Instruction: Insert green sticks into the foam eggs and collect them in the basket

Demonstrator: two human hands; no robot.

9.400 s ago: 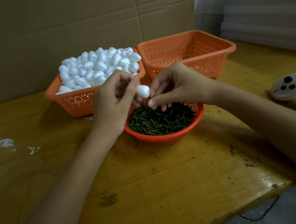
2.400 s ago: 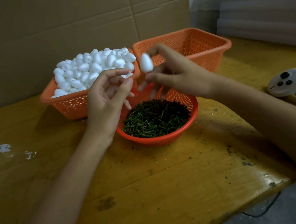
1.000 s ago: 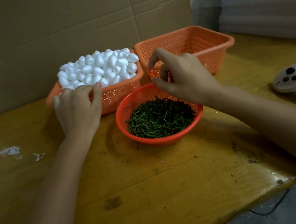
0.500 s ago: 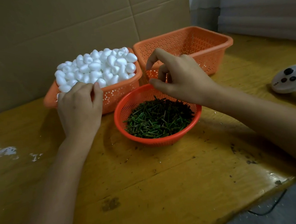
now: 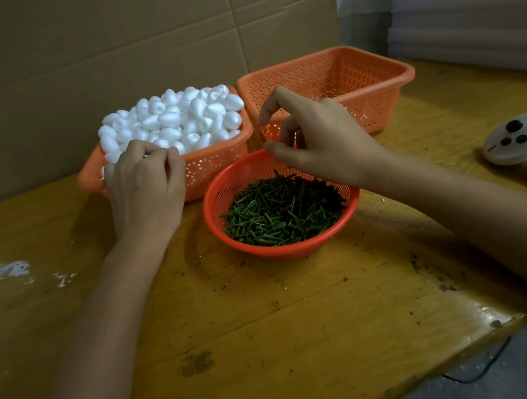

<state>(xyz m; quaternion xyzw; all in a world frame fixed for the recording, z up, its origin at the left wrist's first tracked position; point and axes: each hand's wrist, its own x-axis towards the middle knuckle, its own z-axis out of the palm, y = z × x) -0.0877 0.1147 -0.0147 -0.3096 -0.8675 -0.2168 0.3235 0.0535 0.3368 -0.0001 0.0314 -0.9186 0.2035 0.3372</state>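
Left hand (image 5: 145, 191): fingers curled onto foam eggs (image 5: 183, 117); right hand (image 5: 320, 139): half-curled above green sticks (image 5: 283, 216); I cannot tell either's hold

Perforated plastic basket (image 5: 372, 73) — scuffed, glossy wooden table (image 5: 300, 324).

— What carries everything?

— A yellowish wooden table (image 5: 300, 324), worn, with dark stains (image 5: 196, 363) on its near part and a glossy patch at the near right corner.

— And on it?

— At the far side, two orange perforated baskets stand side by side, touching. The left basket (image 5: 217, 168) is heaped with white foam eggs (image 5: 183, 120); the right basket (image 5: 375, 105) sits just beside it. In front of both, near the middle, stands a round red bowl (image 5: 293, 251) of green sticks (image 5: 283, 216).

— Anything else?

— White crumbs (image 5: 13, 268) lie at the left, well apart from the baskets. At the right edge lies a white gadget (image 5: 520, 139) with black buttons.
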